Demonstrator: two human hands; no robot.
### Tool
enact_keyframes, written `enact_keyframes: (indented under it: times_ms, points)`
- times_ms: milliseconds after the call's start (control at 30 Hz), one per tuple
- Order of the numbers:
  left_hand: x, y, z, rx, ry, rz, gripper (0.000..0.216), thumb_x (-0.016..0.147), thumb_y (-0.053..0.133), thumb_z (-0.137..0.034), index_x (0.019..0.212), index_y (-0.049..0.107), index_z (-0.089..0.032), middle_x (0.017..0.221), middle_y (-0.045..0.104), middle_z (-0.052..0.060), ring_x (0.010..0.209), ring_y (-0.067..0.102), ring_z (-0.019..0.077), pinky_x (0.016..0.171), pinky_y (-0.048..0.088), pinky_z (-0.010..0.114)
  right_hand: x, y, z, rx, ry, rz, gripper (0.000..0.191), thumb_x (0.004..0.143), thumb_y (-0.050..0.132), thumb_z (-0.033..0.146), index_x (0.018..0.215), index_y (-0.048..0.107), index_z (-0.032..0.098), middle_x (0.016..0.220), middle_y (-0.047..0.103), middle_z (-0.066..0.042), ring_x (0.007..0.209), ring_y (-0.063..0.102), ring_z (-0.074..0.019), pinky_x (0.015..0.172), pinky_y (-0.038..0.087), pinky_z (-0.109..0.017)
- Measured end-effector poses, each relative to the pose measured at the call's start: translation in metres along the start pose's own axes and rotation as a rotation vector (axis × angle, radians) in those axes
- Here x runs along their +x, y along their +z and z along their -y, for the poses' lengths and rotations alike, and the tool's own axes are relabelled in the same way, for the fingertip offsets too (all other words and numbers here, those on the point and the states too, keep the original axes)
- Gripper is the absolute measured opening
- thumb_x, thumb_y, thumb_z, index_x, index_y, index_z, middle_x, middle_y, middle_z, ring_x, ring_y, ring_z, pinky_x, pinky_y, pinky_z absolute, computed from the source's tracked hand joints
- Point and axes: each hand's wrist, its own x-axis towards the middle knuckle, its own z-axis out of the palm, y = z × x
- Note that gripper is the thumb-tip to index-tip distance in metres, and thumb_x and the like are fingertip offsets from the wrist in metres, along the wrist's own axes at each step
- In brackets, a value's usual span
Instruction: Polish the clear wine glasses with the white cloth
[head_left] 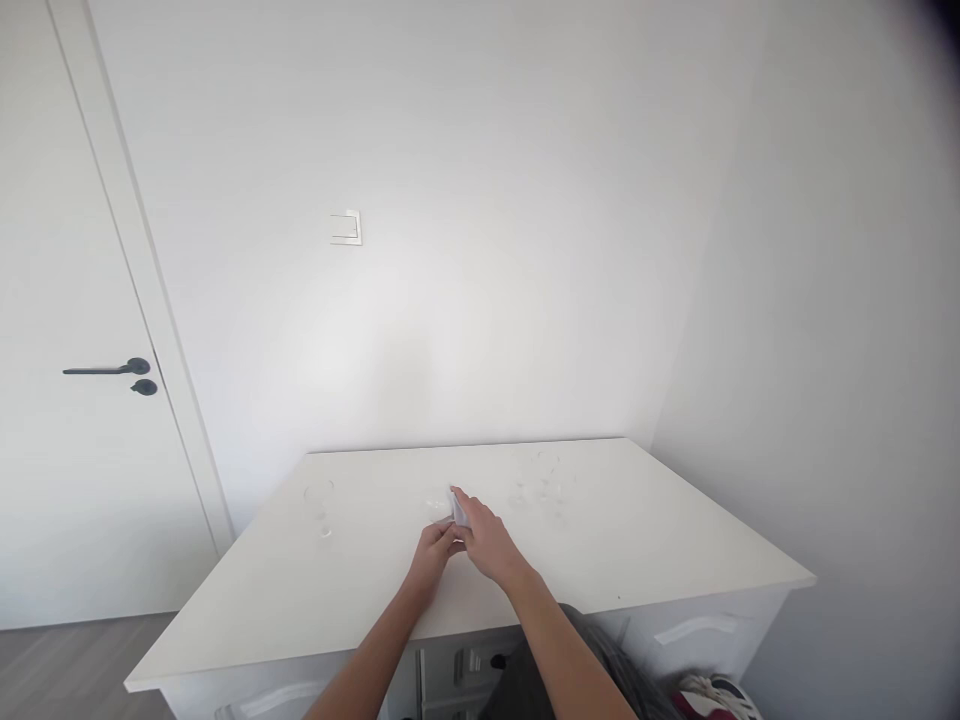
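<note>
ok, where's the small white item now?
Lower middle of the head view: the small white item is at the left side of the right hand, just beyond the left hand, over the white tabletop.

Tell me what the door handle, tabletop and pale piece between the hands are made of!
Door handle: probably metal, dark and matte, since it's slim with little shine. Tabletop: perhaps painted or coated board, smooth and white, with no grain showing. Pale piece: maybe paper or plastic; thin-looking, too small to tell.
</note>
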Motion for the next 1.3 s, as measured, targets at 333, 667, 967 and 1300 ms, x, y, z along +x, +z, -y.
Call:
enact_keyframes:
  times_ms: [333, 667, 967, 1300]
  points:
    - [-0.001, -0.002, 0.005, -0.072, 0.009, -0.053, 0.04, 0.088, 0.063, -0.05, 0.116, 0.052, -0.023, 0.083, 0.072, 0.004, 0.081, 0.069, 0.0201, 0.08, 0.055, 0.04, -0.002, -0.007, -0.005, -0.235, 0.117, -0.047, 0.03, 0.093, 0.045, 0.022, 0.122, 0.051, 0.024, 0.101, 0.067, -0.007, 0.094, 0.061, -0.0232, 0.079, 0.036, -0.032]
    - [-0.009, -0.038, -0.023, 0.127, -0.013, -0.024, 0.042, 0.079, 0.075, -0.047, 0.107, 0.058, -0.02, 0.093, 0.065, 0.004, 0.078, 0.064, 0.0176, 0.063, 0.055, 0.03, 0.0, -0.002, -0.009, 0.47, 0.237, 0.227, 0.042, 0.087, 0.053, 0.056, 0.078, 0.061, 0.016, 0.07, 0.059, -0.002, 0.062, 0.053, -0.0131, 0.059, 0.041, -0.024]
    - [-0.021, -0.036, -0.037, 0.15, 0.07, -0.011, 0.053, 0.072, 0.082, -0.037, 0.108, 0.043, -0.03, 0.116, 0.061, 0.002, 0.103, 0.069, 0.0238, 0.095, 0.051, 0.043, -0.006, -0.004, 0.008, 0.063, -0.131, 0.04, 0.053, 0.092, 0.042, 0.02, 0.144, 0.044, 0.031, 0.138, 0.052, -0.007, 0.111, 0.058, -0.0202, 0.09, 0.047, -0.032]
    - [-0.016, -0.031, -0.032, 0.199, 0.133, -0.064, 0.049, 0.078, 0.077, -0.04, 0.113, 0.044, -0.029, 0.114, 0.063, 0.003, 0.099, 0.068, 0.0215, 0.092, 0.052, 0.043, -0.002, 0.006, 0.002, -0.261, -0.087, 0.13, 0.041, 0.085, 0.055, 0.019, 0.125, 0.052, 0.024, 0.114, 0.063, -0.008, 0.096, 0.062, -0.0238, 0.084, 0.042, -0.036]
